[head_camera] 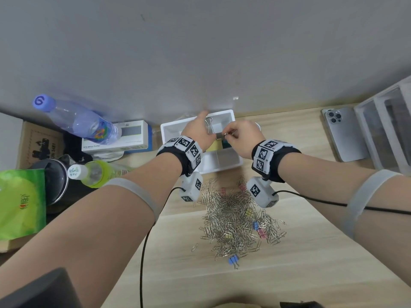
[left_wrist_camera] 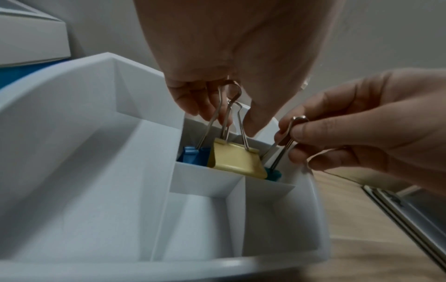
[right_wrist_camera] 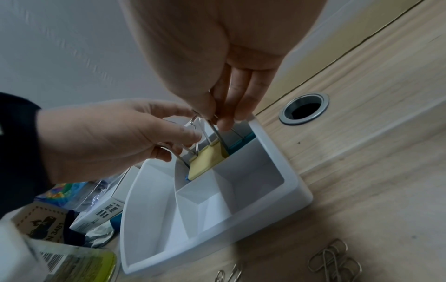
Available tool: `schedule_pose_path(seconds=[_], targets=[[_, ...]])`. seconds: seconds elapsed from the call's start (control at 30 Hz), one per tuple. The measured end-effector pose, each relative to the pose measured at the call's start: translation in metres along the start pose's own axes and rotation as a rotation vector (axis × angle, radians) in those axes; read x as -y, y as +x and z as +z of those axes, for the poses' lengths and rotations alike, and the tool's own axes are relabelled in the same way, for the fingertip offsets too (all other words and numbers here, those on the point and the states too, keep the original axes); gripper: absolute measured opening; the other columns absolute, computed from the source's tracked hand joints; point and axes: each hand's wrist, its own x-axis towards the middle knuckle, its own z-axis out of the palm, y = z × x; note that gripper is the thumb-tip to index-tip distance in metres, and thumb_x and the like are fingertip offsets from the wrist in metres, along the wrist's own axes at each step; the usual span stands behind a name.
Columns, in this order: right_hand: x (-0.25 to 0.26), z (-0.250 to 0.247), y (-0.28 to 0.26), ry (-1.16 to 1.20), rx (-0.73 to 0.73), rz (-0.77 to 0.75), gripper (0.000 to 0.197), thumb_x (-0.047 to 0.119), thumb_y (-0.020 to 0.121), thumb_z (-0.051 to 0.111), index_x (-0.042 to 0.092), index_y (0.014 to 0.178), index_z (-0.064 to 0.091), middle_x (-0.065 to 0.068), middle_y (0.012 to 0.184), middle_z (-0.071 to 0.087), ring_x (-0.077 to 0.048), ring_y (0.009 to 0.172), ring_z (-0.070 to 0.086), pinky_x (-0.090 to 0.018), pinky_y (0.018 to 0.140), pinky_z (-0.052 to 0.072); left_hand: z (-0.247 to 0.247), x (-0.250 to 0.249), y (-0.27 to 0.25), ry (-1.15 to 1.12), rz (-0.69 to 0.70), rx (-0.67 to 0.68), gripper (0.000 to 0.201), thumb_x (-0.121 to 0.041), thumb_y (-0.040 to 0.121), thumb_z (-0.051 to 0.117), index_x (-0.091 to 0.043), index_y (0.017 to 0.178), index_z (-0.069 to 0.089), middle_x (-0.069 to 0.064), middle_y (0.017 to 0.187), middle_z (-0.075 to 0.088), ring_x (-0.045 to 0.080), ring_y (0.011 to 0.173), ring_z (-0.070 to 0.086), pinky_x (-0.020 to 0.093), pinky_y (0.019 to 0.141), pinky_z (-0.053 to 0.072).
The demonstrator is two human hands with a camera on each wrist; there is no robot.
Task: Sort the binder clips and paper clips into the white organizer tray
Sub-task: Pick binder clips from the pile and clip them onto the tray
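Clips of the large binder kind stand in one compartment at the middle of the white organizer tray [left_wrist_camera: 205, 177]: a yellow binder clip [left_wrist_camera: 237, 159] between a blue one [left_wrist_camera: 193, 155] and a teal one [left_wrist_camera: 274, 174]. Your left hand [head_camera: 198, 132] pinches the wire handles of the yellow and blue clips; your right hand [head_camera: 241, 135] pinches the teal clip's handle. You seem to be seating these three. Next, let go and reach back to the heap of paper clips [head_camera: 235, 218] at the desk's middle, where small binder clips lie mixed in.
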Motion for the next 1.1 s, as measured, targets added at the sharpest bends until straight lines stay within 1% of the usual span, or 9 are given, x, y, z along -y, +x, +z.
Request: schedule_pose_path(seconds=[0.17, 0.37, 0.53, 0.7, 0.8, 0.87, 0.93, 1.0, 1.1], targets=[[0.000, 0.000, -0.001, 0.018, 0.005, -0.001, 0.016, 0.010, 0.088, 0.060, 0.016, 0.093, 0.074, -0.002, 0.079, 0.067, -0.018, 0.075, 0.059, -0.027, 0.077, 0.051, 0.001, 0.006, 0.000, 0.114, 0.050, -0.007, 0.076, -0.015, 0.072, 0.069, -0.026, 0.141, 0.039, 0.012, 0.103, 0.065, 0.032, 0.096, 0.064, 0.043, 0.081, 0.056], [-0.001, 0.001, 0.000, 0.033, 0.012, 0.015, 0.016, 0.010, 0.088, 0.060, 0.016, 0.093, 0.073, -0.001, 0.080, 0.067, -0.020, 0.077, 0.063, -0.032, 0.078, 0.054, 0.001, 0.010, 0.000, 0.110, 0.043, -0.026, 0.080, -0.021, 0.069, 0.076, -0.027, 0.141, 0.040, 0.009, 0.115, 0.059, 0.031, 0.104, 0.059, 0.042, 0.089, 0.054], [-0.003, 0.003, 0.000, 0.037, 0.023, 0.014, 0.016, 0.009, 0.088, 0.060, 0.016, 0.093, 0.073, -0.002, 0.081, 0.069, -0.022, 0.082, 0.065, -0.033, 0.080, 0.054, 0.003, 0.002, -0.002, 0.031, 0.040, -0.041, 0.078, -0.018, 0.067, 0.077, -0.022, 0.134, 0.038, 0.000, 0.096, 0.066, 0.026, 0.089, 0.062, 0.041, 0.080, 0.056], [-0.005, 0.004, 0.001, 0.044, 0.028, 0.011, 0.015, 0.010, 0.088, 0.060, 0.018, 0.091, 0.073, 0.000, 0.078, 0.068, -0.020, 0.078, 0.064, -0.033, 0.080, 0.055, 0.009, 0.004, -0.004, -0.085, 0.040, -0.066, 0.081, -0.010, 0.070, 0.071, -0.022, 0.141, 0.033, -0.001, 0.092, 0.063, 0.023, 0.091, 0.061, 0.039, 0.082, 0.055], [-0.005, 0.004, 0.001, 0.063, 0.018, 0.018, 0.016, 0.010, 0.089, 0.059, 0.017, 0.093, 0.073, -0.002, 0.079, 0.069, -0.020, 0.079, 0.065, -0.033, 0.080, 0.055, 0.007, 0.006, -0.004, -0.136, 0.079, -0.103, 0.061, -0.009, 0.075, 0.067, -0.020, 0.132, 0.046, -0.006, 0.085, 0.060, 0.017, 0.083, 0.059, 0.038, 0.082, 0.054], [-0.004, 0.003, 0.001, 0.087, -0.006, 0.025, 0.016, 0.010, 0.089, 0.059, 0.017, 0.093, 0.073, -0.004, 0.084, 0.072, -0.021, 0.082, 0.067, -0.033, 0.080, 0.055, 0.004, 0.006, -0.005, -0.167, 0.101, -0.113, 0.038, -0.007, 0.078, 0.064, -0.017, 0.114, 0.060, -0.007, 0.078, 0.060, 0.012, 0.072, 0.055, 0.039, 0.081, 0.055], [-0.003, 0.002, 0.003, 0.107, -0.029, 0.027, 0.015, 0.012, 0.089, 0.059, 0.018, 0.093, 0.073, -0.003, 0.087, 0.073, -0.020, 0.083, 0.067, -0.033, 0.080, 0.055, 0.002, 0.005, -0.005, -0.173, 0.126, -0.124, 0.021, -0.009, 0.080, 0.064, -0.015, 0.100, 0.067, -0.005, 0.076, 0.063, 0.015, 0.070, 0.060, 0.039, 0.077, 0.056], [-0.002, 0.002, 0.005, 0.121, -0.039, 0.025, 0.015, 0.013, 0.090, 0.059, 0.020, 0.092, 0.072, -0.001, 0.088, 0.072, -0.019, 0.084, 0.067, -0.033, 0.081, 0.055, 0.000, 0.005, -0.007, -0.179, 0.142, -0.127, 0.013, -0.011, 0.081, 0.067, -0.015, 0.093, 0.071, -0.002, 0.076, 0.068, 0.019, 0.073, 0.066, 0.039, 0.075, 0.058], [-0.002, 0.001, 0.006, 0.119, -0.049, 0.038, 0.014, 0.015, 0.090, 0.060, 0.019, 0.097, 0.071, 0.004, 0.087, 0.070, -0.017, 0.084, 0.067, -0.032, 0.082, 0.054, 0.001, 0.005, -0.010, -0.129, 0.164, -0.081, 0.010, -0.015, 0.080, 0.069, -0.019, 0.087, 0.075, -0.001, 0.079, 0.072, 0.018, 0.075, 0.067, 0.037, 0.077, 0.058]])
